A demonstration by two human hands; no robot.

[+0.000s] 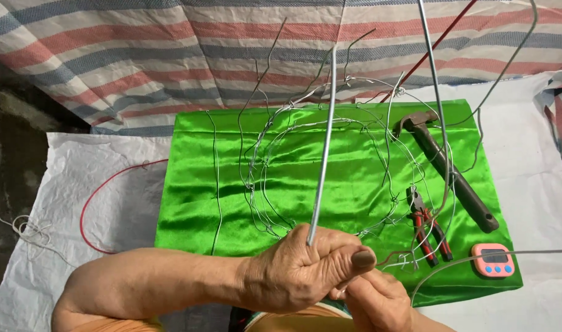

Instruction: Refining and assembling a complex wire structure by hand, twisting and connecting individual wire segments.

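Wire (321, 154) base hidden inside left hand (299, 270) fist.

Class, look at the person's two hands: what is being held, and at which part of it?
The left hand grips a stiff grey wire at its lower end, the wire rising upright. The right hand sits beside it; its hold cannot be told.

We see a thick grey wire (322, 154), straight, rising nearly upright from our left fist (299, 270).
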